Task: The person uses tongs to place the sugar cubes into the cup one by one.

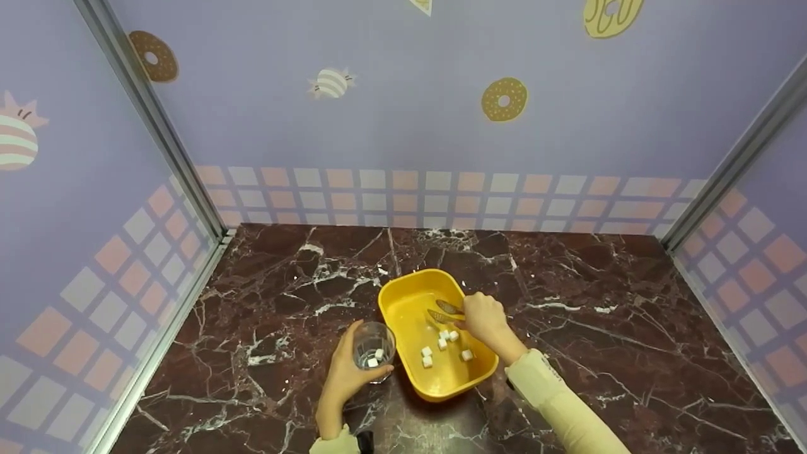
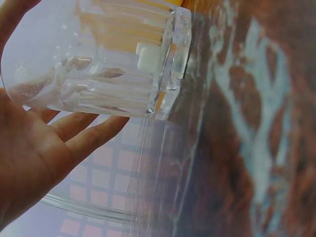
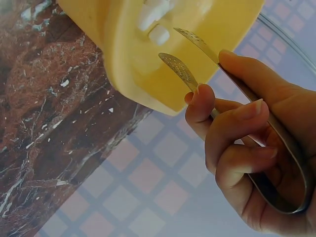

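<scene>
A clear glass (image 1: 374,343) with a few white cubes at its bottom stands at the left side of a yellow basin (image 1: 413,277). My left hand (image 1: 343,372) curves round the glass, thumb on the near side and fingers behind. Over the basin's right rim, my right hand (image 1: 487,318) grips metal tongs (image 3: 291,143) with perforated tips. The tong tips are apart, with nothing between them, above the basin's inside. Several white cubes (image 1: 442,344) lie on the basin floor. In the left wrist view, white cubes (image 2: 148,58) show through the glass wall.
The basin and glass stand on a dark red marbled tabletop (image 1: 265,328) with white veins. Small white specks are scattered over it. A lilac wall (image 1: 403,126) with printed sweets and checks rises behind, with panels on both sides.
</scene>
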### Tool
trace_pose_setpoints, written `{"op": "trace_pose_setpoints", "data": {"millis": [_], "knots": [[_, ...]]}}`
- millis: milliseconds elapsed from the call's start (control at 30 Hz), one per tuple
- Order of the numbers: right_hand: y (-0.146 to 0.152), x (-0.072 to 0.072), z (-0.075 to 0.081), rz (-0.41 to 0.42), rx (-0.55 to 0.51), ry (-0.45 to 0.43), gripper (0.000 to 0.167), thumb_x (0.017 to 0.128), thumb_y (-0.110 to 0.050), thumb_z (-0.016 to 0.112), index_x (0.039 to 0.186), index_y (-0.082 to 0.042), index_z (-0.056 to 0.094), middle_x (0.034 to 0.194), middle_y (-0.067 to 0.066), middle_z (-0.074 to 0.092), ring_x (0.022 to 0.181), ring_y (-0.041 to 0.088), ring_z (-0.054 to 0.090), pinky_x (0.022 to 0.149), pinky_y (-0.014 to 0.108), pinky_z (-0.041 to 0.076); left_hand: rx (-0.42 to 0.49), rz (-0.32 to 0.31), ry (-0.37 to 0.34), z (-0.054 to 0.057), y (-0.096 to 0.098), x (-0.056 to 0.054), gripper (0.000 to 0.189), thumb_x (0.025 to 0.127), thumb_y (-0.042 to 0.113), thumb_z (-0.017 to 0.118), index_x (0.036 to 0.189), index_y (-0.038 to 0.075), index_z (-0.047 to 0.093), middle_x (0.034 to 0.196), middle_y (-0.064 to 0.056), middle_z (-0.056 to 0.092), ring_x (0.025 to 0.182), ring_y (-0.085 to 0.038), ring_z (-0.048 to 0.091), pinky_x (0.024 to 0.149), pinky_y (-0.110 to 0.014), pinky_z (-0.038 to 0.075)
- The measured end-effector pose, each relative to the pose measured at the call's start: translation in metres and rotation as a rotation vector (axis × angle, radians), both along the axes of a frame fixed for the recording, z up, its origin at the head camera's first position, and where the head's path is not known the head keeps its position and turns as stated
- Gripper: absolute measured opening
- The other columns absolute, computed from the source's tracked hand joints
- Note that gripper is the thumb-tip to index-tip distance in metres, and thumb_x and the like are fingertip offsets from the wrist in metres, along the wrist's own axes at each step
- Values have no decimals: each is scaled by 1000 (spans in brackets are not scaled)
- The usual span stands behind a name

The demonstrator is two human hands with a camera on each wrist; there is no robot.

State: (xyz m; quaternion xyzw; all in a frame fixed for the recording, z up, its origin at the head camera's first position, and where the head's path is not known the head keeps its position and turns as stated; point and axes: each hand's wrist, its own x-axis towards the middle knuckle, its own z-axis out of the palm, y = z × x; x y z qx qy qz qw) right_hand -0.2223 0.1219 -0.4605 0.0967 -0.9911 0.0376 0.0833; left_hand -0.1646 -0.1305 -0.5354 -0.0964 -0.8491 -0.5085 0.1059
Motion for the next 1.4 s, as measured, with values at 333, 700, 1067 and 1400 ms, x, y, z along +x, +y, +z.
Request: {"op": "trace_pose_setpoints", "data": {"millis": [333, 700, 1067, 1400], "knots": [[-5, -1, -6, -18, 36, 6, 40, 60, -32, 80, 73, 3, 64, 71, 18, 64, 63, 36, 62, 50, 45, 51, 0, 0, -37, 2, 1, 1, 97, 55, 35, 83, 134, 11, 32, 131, -20, 42, 116, -39, 44, 95, -55, 38], [-5, -1, -10, -25, 35, 14, 38, 60, -29, 80, 73, 3, 64, 70, 18, 64, 63, 36, 62, 50, 45, 51, -6, 9, -31, 1, 2, 1, 97, 54, 35, 83, 134, 10, 33, 130, -21, 42, 116, -39, 44, 97, -54, 37], [-6, 0, -9, -27, 41, -22, 34, 63, -27, 78, 70, 2, 63, 71, 18, 63, 63, 35, 62, 50, 45, 51, -19, 12, -27, -1, 2, 0, 97, 54, 34, 84, 133, 9, 33, 129, -22, 43, 114, -40, 45, 95, -56, 38], [-5, 1, -6, -19, -2, -40, 29, 66, -25, 77, 61, -4, 57, 65, 14, 61, 61, 34, 61, 50, 44, 50, 15, -4, -50, 3, 0, 1, 98, 55, 36, 83, 135, 11, 32, 131, -18, 42, 118, -36, 43, 98, -54, 36]]}}
